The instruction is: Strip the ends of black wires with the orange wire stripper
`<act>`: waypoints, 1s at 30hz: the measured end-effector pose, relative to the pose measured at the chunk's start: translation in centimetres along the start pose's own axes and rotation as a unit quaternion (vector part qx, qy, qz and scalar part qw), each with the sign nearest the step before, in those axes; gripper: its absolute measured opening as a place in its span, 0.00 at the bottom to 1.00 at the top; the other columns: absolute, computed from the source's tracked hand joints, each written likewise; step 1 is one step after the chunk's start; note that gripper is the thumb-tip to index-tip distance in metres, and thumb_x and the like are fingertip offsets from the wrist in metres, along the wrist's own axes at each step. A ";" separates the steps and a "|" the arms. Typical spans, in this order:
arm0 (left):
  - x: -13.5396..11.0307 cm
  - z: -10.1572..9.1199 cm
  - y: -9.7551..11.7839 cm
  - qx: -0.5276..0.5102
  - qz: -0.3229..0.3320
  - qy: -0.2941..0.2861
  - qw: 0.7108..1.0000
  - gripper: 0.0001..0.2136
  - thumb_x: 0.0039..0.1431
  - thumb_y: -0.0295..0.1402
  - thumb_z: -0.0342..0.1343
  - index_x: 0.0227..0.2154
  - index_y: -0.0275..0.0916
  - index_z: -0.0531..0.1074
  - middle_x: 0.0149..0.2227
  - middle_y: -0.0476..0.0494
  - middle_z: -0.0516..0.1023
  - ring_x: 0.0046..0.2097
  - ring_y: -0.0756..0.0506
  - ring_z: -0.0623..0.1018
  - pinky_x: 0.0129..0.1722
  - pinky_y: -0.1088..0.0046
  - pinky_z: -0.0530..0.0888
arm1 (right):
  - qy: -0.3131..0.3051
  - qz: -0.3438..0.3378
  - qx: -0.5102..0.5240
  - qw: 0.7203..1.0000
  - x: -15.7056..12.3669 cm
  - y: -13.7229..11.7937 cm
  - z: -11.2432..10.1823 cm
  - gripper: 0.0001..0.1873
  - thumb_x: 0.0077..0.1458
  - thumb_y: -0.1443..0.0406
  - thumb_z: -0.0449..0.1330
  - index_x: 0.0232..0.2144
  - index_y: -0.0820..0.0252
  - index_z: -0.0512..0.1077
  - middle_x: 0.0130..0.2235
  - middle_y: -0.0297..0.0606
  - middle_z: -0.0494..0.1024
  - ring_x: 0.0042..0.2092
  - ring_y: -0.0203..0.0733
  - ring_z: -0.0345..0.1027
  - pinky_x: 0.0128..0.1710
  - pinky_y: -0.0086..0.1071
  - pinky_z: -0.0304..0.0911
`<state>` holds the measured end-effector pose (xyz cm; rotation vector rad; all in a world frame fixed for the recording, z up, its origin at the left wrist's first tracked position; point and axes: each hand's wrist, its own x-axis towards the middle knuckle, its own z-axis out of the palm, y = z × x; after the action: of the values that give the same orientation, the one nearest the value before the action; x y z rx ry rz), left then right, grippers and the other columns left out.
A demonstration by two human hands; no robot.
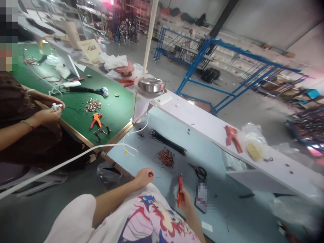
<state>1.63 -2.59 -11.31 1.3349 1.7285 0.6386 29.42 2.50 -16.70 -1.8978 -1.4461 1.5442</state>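
Note:
My left hand (144,177) is closed at the near edge of the light blue table (215,222). A thin dark wire (158,177) sticks out from its fingertips to the right. In my right hand (186,201) is a pair of red-handled crimping pliers (180,187), held upright with the fingers wrapped round the handles. Beyond my hands lie a heap of small copper-coloured terminals (165,158) and a bundle of black wires (169,142). Black-handled scissors (200,172) and a phone (201,195), partly blurred out, rest to the right of the pliers.
A white shelf (202,126) runs along the back, carrying a metal box (152,85) and other red pliers (233,137). A white cable (76,156) crosses at the left. At the adjoining green table (118,111), a co-worker's hands (48,111) hold something small and white.

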 end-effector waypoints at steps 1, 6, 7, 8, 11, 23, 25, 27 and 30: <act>0.3 0.2 0.4 -0.002 0.010 -0.004 1.000 0.07 0.49 0.32 0.52 0.29 0.39 0.75 0.30 0.47 0.77 0.32 0.49 0.73 0.33 0.76 0.66 | -0.009 0.001 0.050 0.999 -0.3 -0.7 0.0 0.14 0.36 0.53 0.47 0.23 0.55 0.63 0.21 0.36 0.70 0.28 0.48 0.71 0.28 0.40 0.67; 1.8 0.6 1.9 -0.012 0.054 -0.014 0.998 0.06 0.49 0.30 0.52 0.28 0.39 0.74 0.31 0.47 0.77 0.34 0.48 0.72 0.36 0.75 0.66 | -0.050 0.036 0.322 0.945 -1.9 -5.0 2.3 0.19 0.28 0.65 0.51 0.30 0.56 0.67 0.32 0.36 0.75 0.39 0.49 0.71 0.39 0.42 0.67; 2.1 0.5 2.0 -0.015 0.058 -0.012 0.998 0.06 0.49 0.30 0.52 0.28 0.38 0.74 0.30 0.47 0.76 0.34 0.49 0.72 0.36 0.75 0.66 | -0.058 0.045 0.340 0.937 -2.2 -5.9 3.2 0.20 0.27 0.67 0.51 0.30 0.56 0.68 0.33 0.36 0.75 0.40 0.48 0.71 0.40 0.41 0.66; 2.3 0.4 2.1 -0.017 0.062 -0.011 0.998 0.06 0.50 0.30 0.51 0.28 0.38 0.73 0.30 0.47 0.76 0.33 0.49 0.72 0.36 0.75 0.66 | -0.067 0.054 0.351 0.932 -2.5 -6.7 4.1 0.20 0.27 0.68 0.51 0.30 0.57 0.68 0.32 0.35 0.75 0.39 0.47 0.71 0.39 0.40 0.66; 2.7 -0.5 2.1 -0.020 0.073 -0.005 0.997 0.06 0.52 0.30 0.49 0.28 0.37 0.71 0.28 0.47 0.75 0.31 0.50 0.71 0.33 0.76 0.66 | -0.110 0.038 0.361 0.925 -3.3 -8.6 6.3 0.20 0.28 0.70 0.53 0.31 0.58 0.69 0.32 0.35 0.74 0.38 0.45 0.70 0.37 0.37 0.66; 4.4 -4.3 2.1 -0.069 0.118 0.073 0.988 0.10 0.54 0.37 0.48 0.29 0.38 0.71 0.29 0.45 0.75 0.33 0.46 0.72 0.35 0.71 0.68 | -0.050 -0.155 0.211 0.964 -5.1 -13.4 6.7 0.18 0.41 0.59 0.62 0.36 0.61 0.69 0.33 0.39 0.75 0.38 0.45 0.67 0.46 0.39 0.59; 4.5 -4.6 2.8 -0.086 0.132 0.080 0.984 0.11 0.55 0.38 0.48 0.31 0.37 0.71 0.30 0.44 0.75 0.33 0.46 0.72 0.36 0.70 0.68 | -0.026 -0.132 0.203 0.970 -4.9 -13.3 7.1 0.20 0.42 0.56 0.62 0.36 0.61 0.68 0.32 0.38 0.74 0.37 0.44 0.67 0.44 0.39 0.59; 4.6 -4.8 3.4 -0.098 0.136 0.082 0.983 0.11 0.55 0.38 0.48 0.31 0.37 0.71 0.30 0.44 0.75 0.32 0.46 0.72 0.35 0.70 0.68 | -0.037 -0.098 0.243 0.964 -4.6 -13.1 7.6 0.23 0.40 0.53 0.63 0.37 0.60 0.67 0.32 0.37 0.73 0.37 0.44 0.68 0.42 0.38 0.60; 4.6 -5.1 3.9 -0.093 0.142 0.089 0.981 0.11 0.55 0.38 0.49 0.31 0.37 0.71 0.30 0.45 0.74 0.31 0.47 0.71 0.34 0.71 0.68 | -0.097 -0.033 0.336 0.936 -4.5 -12.8 7.8 0.28 0.36 0.51 0.66 0.37 0.59 0.64 0.32 0.37 0.73 0.34 0.42 0.70 0.36 0.37 0.62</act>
<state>-1.04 3.49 -6.93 1.4383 1.5826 1.0833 16.68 1.82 -7.69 -1.3053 -0.8548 1.9121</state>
